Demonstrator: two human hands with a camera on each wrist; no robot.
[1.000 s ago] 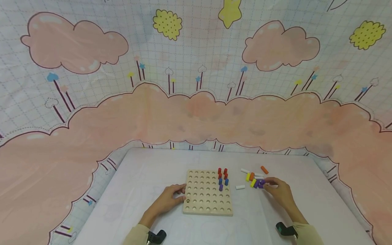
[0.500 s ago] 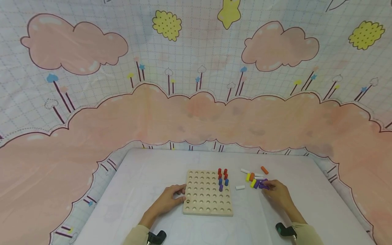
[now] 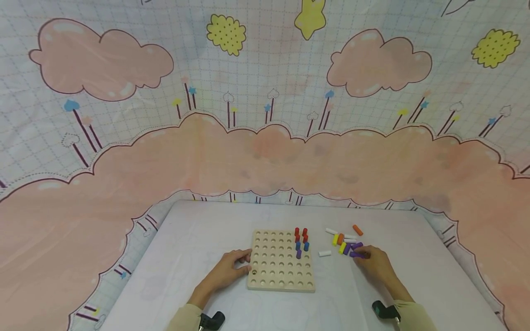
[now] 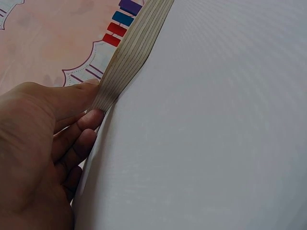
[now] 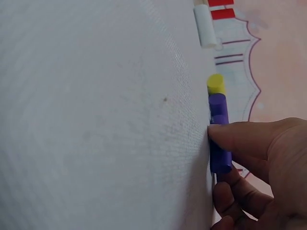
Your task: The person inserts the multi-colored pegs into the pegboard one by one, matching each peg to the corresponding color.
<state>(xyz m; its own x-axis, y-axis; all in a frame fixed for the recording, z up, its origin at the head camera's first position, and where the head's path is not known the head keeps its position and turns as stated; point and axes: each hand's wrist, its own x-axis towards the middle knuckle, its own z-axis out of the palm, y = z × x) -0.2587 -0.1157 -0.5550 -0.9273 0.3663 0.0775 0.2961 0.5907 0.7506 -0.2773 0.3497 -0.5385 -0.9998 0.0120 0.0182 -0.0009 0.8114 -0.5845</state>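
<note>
My left hand (image 3: 227, 272) touches the left edge of the wooden pegboard (image 3: 281, 290) with thumb and fingertips; the left wrist view shows this hand (image 4: 29, 139) against the board's side (image 4: 132, 52). Red, blue and purple pegs (image 3: 298, 253) stand upright in the board's right columns. To the right of the board, my right hand (image 3: 376, 264) pinches a purple peg (image 3: 356, 254) lying by other loose pegs. In the right wrist view, the thumb of this hand (image 5: 283, 158) lies on the purple peg (image 5: 221, 160), and its far side is partly hidden.
Loose white (image 3: 325, 253), yellow (image 3: 335, 239), orange (image 3: 358, 230) and purple pegs lie on the white table (image 3: 198, 230) right of the board. A patterned cloth (image 3: 256, 161) is behind the table. Black devices (image 3: 212, 320) are at both wrists.
My right hand has moved slightly down and toward me, and the purple pegs at its fingertips have shifted apart. The left hand and board have stayed put.
</note>
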